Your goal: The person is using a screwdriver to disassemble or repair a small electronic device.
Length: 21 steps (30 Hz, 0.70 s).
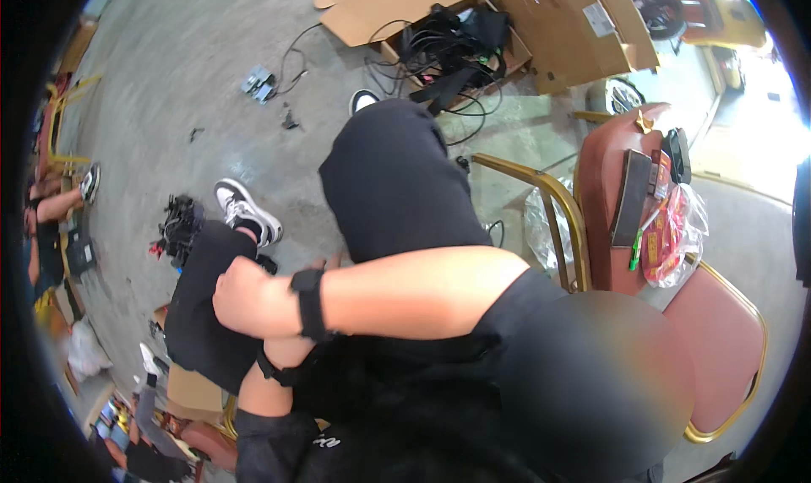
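Observation:
My right forearm reaches across my lap, a black strap (310, 304) round its wrist. The right hand (256, 297) looks curled closed above my black trousers (203, 301); what its fingers may hold is hidden. My left hand (287, 349) lies crossed underneath the right wrist, mostly covered. Blurred fingertips show past the far side of that wrist, beside the strap, and I cannot make out their grip. Another black band (274, 370) circles the left wrist.
An open cardboard box (515, 55) holds tangled black cables. At right, a red chair (594, 196) carries a dark case (631, 198), a green pen and a plastic-wrapped red packet. Black gear (180, 230) lies near my shoe. Other people sit along the left.

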Tool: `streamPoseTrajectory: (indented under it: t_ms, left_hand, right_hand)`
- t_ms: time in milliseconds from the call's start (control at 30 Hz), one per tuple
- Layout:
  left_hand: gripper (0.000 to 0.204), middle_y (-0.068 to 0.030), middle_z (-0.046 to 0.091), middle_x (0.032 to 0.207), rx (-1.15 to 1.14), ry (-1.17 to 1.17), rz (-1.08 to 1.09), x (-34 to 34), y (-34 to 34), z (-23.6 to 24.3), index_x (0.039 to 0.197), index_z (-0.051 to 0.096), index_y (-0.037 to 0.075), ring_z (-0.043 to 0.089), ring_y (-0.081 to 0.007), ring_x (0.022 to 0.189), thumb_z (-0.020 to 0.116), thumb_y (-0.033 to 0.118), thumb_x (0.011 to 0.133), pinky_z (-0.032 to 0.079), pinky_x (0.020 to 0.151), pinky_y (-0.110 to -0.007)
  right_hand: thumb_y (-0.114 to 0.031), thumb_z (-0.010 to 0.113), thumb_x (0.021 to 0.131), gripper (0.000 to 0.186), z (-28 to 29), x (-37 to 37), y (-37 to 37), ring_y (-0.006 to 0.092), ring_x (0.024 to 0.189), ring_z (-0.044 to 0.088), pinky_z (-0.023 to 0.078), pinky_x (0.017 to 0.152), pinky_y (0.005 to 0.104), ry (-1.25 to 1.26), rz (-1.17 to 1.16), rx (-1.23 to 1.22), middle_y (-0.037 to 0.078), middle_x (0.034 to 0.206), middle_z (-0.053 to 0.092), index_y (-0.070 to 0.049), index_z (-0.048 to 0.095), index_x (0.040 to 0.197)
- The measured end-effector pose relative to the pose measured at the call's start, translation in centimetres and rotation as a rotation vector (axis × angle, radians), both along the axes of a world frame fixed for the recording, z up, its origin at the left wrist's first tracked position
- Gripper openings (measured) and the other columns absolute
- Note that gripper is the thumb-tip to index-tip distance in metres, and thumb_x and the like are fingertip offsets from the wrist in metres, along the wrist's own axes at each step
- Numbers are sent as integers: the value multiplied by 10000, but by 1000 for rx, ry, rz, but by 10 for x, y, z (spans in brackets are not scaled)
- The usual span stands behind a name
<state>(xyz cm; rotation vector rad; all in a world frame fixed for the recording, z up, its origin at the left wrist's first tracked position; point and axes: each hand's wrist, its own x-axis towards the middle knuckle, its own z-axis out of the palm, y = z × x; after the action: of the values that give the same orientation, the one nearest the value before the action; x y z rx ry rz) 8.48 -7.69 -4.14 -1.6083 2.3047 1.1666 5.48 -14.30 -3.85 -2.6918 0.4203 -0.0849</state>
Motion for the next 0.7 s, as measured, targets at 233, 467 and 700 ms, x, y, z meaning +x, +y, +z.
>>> streamPoseTrajectory:
  t_ms: [233, 467, 700]
  left_hand:
    - [293, -183, 676, 1124, -374, -146, 128, 33, -71, 42, 1108, 654, 70, 618, -318, 1076, 635, 81, 816, 481, 899, -427]
    - [150, -224, 679, 875, -514, 177, 611, 5, -93, 6, 863, 706, 4, 657, -417, 836, 598, 90, 804, 537, 720, -463]
    - [140, -119, 716, 901, -690, 83, 750, -48, -126, -25, 860, 748, 77, 679, -271, 901, 668, 167, 788, 481, 815, -400]
  right_hand:
    - [-173, 602, 866, 241, 36, -73, -89, 348, 823, 698, 561, 752, 442, -460, -250, 344, 194, 872, 689, 16, 663, 1003]
    - [-81, 426, 997, 378, 42, -109, -86, 287, 1187, 594, 426, 1043, 367, -160, -383, 496, 209, 1247, 623, -10, 485, 1363]
    - [-97, 382, 1033, 413, 36, -112, -93, 257, 1269, 533, 388, 1086, 350, 80, -557, 294, 197, 1334, 576, -33, 429, 1438]
